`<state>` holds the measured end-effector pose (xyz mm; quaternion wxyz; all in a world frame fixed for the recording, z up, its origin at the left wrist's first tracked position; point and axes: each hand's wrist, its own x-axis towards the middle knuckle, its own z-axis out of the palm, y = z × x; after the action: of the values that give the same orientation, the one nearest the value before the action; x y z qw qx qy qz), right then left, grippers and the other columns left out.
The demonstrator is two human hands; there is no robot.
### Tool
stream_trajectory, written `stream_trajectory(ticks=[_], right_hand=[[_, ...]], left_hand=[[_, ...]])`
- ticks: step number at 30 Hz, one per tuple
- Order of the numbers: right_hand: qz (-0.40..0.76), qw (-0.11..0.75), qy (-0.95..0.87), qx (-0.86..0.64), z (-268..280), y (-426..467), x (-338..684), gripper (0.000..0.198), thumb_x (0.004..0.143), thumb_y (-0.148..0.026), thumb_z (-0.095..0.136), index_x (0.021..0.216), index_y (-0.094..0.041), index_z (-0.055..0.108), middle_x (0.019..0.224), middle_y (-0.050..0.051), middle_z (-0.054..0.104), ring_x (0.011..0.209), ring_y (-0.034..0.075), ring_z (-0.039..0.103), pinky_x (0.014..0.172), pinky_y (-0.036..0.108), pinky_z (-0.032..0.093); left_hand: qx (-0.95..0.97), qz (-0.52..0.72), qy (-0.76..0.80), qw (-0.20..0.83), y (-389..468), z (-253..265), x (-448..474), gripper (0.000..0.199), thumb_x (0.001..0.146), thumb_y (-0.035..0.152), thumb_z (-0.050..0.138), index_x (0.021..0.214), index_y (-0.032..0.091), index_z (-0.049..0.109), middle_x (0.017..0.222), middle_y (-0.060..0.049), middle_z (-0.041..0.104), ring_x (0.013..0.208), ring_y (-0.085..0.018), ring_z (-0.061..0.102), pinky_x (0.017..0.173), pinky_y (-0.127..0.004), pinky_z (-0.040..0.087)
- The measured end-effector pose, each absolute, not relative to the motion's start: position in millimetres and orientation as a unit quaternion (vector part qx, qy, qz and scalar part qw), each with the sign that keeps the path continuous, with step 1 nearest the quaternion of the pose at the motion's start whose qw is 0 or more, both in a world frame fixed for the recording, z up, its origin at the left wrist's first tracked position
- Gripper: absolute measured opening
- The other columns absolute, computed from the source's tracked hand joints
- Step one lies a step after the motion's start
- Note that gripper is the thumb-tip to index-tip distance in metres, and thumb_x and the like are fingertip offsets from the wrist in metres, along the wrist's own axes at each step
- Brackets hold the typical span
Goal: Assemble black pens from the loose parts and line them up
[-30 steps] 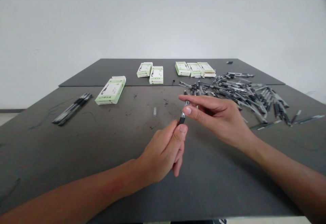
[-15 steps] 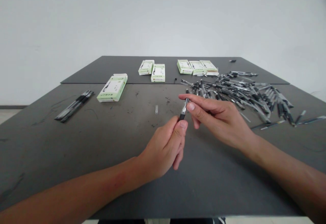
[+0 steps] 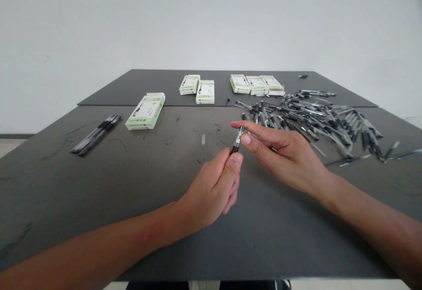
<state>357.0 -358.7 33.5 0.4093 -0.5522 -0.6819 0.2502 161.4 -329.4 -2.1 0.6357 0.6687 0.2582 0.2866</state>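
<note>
Between my two hands a pen (image 3: 235,148) points up and away from me, its black grip and silvery tip section showing. My left hand (image 3: 216,184) is wrapped round the barrel, which its fingers mostly hide. With thumb and forefinger, my right hand (image 3: 280,149) pinches the silvery tip end. Beyond the left hand a small clear piece (image 3: 203,140), perhaps a tip cover, lies on the dark table (image 3: 158,171). A heap of black and clear pens (image 3: 310,116) spreads behind and to the right of my right hand.
A bundle of pens (image 3: 95,135) lies at the left near a light green box (image 3: 146,112) with its flap open. Several more such boxes (image 3: 205,92) lie farther back. A small black piece (image 3: 303,76) rests at the far right, and a seam (image 3: 138,105) crosses the table.
The hands keep their grip on the pen, with only slight finger movement at the tip. The whole view has shifted a little; the things on the table lie as before.
</note>
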Motion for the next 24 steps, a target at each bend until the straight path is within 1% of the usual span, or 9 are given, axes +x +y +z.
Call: stream_trajectory(ticks=[4, 7, 9, 13, 15, 17, 19, 21, 24], right_hand=[[0.224, 0.403, -0.691, -0.557, 31.2, -357.9, 357.8, 0.048, 0.106, -0.057, 0.061, 0.145, -0.032, 0.074, 0.087, -0.001, 0.077, 0.074, 0.018, 0.068, 0.065, 0.029, 0.053], [0.198, 0.394, -0.696, -0.567, 29.5, -357.5, 358.4, 0.049, 0.106, -0.056, 0.06, 0.146, -0.031, 0.073, 0.07, -0.004, 0.066, 0.055, 0.013, 0.051, 0.051, 0.026, 0.038], [0.198, 0.395, -0.697, -0.565, 28.8, -357.6, 358.7, 0.053, 0.107, -0.054, 0.06, 0.154, -0.03, 0.066, 0.059, -0.006, 0.056, 0.05, 0.012, 0.044, 0.049, 0.027, 0.033], [0.222, 0.451, -0.672, -0.544, 27.2, -357.2, 361.1, 0.078, 0.106, -0.053, 0.06, 0.175, -0.03, 0.031, 0.063, -0.005, 0.062, 0.058, 0.018, 0.056, 0.057, 0.031, 0.046], [0.208, 0.475, -0.657, -0.547, 24.8, -355.6, 364.0, 0.081, 0.107, -0.055, 0.056, 0.177, -0.03, 0.023, 0.066, -0.003, 0.064, 0.06, 0.02, 0.058, 0.059, 0.033, 0.048], [0.179, 0.475, -0.654, -0.561, 21.1, -353.5, 367.3, 0.077, 0.109, -0.057, 0.05, 0.176, -0.03, 0.025, 0.067, -0.001, 0.064, 0.06, 0.02, 0.058, 0.06, 0.035, 0.048], [0.157, 0.457, -0.663, -0.572, 17.0, -351.5, 370.5, 0.076, 0.109, -0.058, 0.047, 0.176, -0.029, 0.027, 0.069, -0.001, 0.064, 0.061, 0.021, 0.058, 0.062, 0.036, 0.049], [0.148, 0.435, -0.675, -0.577, 13.6, -350.4, 373.0, 0.077, 0.108, -0.06, 0.048, 0.176, -0.028, 0.028, 0.069, -0.001, 0.063, 0.061, 0.021, 0.06, 0.062, 0.036, 0.049], [0.138, 0.411, -0.689, -0.581, 11.7, -350.0, 375.6, 0.077, 0.108, -0.062, 0.048, 0.175, -0.028, 0.029, 0.07, -0.002, 0.063, 0.063, 0.021, 0.061, 0.063, 0.035, 0.049]], left_hand=[[0.659, 0.289, 0.265, 0.642, -328.6, -2.6, 161.9, 0.048, 0.112, 0.063, 0.042, 0.084, 0.025, 0.039, 0.055, 0.013, 0.037, 0.035, -0.005, 0.038, 0.036, -0.016, 0.031], [0.656, 0.29, 0.266, 0.644, -328.9, -1.5, 162.8, 0.048, 0.112, 0.064, 0.043, 0.084, 0.025, 0.039, 0.055, 0.013, 0.037, 0.035, -0.006, 0.038, 0.035, -0.016, 0.031], [0.648, 0.296, 0.265, 0.65, -328.9, -0.8, 163.3, 0.047, 0.111, 0.064, 0.043, 0.085, 0.025, 0.04, 0.055, 0.013, 0.037, 0.035, -0.006, 0.037, 0.034, -0.015, 0.03], [0.616, 0.322, 0.262, 0.67, -318.8, 0.7, 162.0, 0.041, 0.111, 0.061, 0.044, 0.09, 0.025, 0.044, 0.053, 0.014, 0.035, 0.034, -0.006, 0.031, 0.034, -0.016, 0.029], [0.607, 0.355, 0.255, 0.663, -304.8, 4.5, 157.7, 0.032, 0.11, 0.054, 0.044, 0.096, 0.026, 0.046, 0.052, 0.015, 0.035, 0.032, -0.007, 0.028, 0.033, -0.016, 0.027], [0.618, 0.405, 0.271, 0.617, -285.0, 13.1, 148.5, 0.022, 0.108, 0.046, 0.039, 0.099, 0.026, 0.045, 0.05, 0.015, 0.034, 0.031, -0.008, 0.027, 0.034, -0.017, 0.027], [0.651, 0.453, 0.341, 0.505, -262.3, 27.3, 133.5, 0.017, 0.106, 0.042, 0.035, 0.101, 0.027, 0.042, 0.052, 0.014, 0.035, 0.032, -0.009, 0.032, 0.037, -0.019, 0.031], [0.696, 0.431, 0.476, 0.323, -240.0, 45.0, 112.2, 0.019, 0.107, 0.038, 0.029, 0.102, 0.026, 0.044, 0.056, 0.011, 0.044, 0.037, -0.01, 0.046, 0.042, -0.02, 0.039], [0.685, 0.412, 0.555, 0.228, -213.4, 69.9, 71.2, 0.018, 0.106, 0.033, 0.037, 0.1, 0.024, 0.051, 0.066, 0.006, 0.057, 0.053, -0.012, 0.064, 0.056, -0.023, 0.048]])
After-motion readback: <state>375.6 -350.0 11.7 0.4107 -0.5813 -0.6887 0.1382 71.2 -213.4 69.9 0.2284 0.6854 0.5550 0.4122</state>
